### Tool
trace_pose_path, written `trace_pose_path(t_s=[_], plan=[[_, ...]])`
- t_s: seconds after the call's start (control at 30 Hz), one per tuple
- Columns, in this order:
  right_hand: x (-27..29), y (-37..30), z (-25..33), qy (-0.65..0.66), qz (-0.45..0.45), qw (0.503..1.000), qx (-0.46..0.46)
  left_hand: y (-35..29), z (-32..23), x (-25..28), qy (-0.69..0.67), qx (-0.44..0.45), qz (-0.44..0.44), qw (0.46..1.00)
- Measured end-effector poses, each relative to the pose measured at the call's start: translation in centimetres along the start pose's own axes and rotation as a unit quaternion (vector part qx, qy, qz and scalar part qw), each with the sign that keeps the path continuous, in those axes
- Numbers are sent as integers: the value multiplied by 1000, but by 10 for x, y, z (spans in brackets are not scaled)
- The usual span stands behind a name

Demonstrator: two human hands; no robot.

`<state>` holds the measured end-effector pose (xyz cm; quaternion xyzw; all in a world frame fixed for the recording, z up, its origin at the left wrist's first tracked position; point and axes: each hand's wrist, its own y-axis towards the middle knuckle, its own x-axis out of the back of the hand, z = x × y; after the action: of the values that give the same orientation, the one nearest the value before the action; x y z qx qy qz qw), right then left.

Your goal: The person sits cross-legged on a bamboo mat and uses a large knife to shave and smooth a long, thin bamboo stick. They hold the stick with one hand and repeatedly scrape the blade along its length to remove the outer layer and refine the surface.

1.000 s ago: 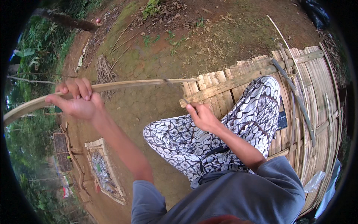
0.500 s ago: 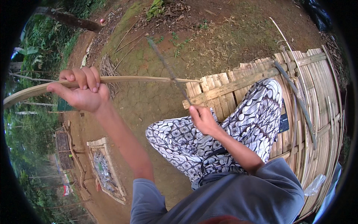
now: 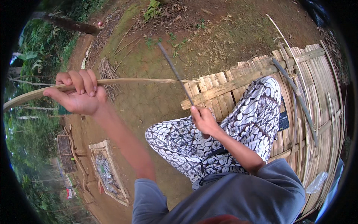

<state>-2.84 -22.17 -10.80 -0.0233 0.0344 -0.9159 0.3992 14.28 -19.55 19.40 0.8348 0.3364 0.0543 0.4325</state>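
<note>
My left hand [image 3: 80,93] is raised at the left, its fingers closed around a long, pale bamboo strip [image 3: 138,80]. The strip runs sideways, from the left rim of the picture to a thin tip over the corner of the slatted platform. In front of my lap, my right hand [image 3: 203,120] grips a long knife [image 3: 172,67] with a narrow dark blade, its handle end showing below my fist. The blade slants up and to the left, crossing the strip near its thin end. Whether blade and strip touch, I cannot tell.
My patterned trousers [image 3: 179,140] rest on a bamboo-slat platform [image 3: 322,89]. On it lie a dark pole [image 3: 298,100], thin strips, a dark flat object [image 3: 283,119] and a clear plastic bag [image 3: 317,182]. Curled shavings [image 3: 220,41] litter the ground; a wooden frame [image 3: 108,171] stands lower left.
The blade's tip has swung right and slightly down. The knife's handle end now shows below my right fist. My left hand and the strip have shifted slightly left.
</note>
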Motion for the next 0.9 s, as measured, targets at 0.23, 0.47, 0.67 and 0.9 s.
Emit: trace_pose_path(t_s=[0.23,0.47,0.67,0.9], plan=[[8,27,-35,28,8,981,-190,8,3,15,-94,33,102,990],[-5,1,27,30,21,997,69,-6,1,-6,6,-2,45,999],[2,45,-64,25,-45,985,-164,0,8,-12,22,-10,-6,1000],[2,27,5,22,20,997,-68,-5,9,-18,128,-46,-60,989]])
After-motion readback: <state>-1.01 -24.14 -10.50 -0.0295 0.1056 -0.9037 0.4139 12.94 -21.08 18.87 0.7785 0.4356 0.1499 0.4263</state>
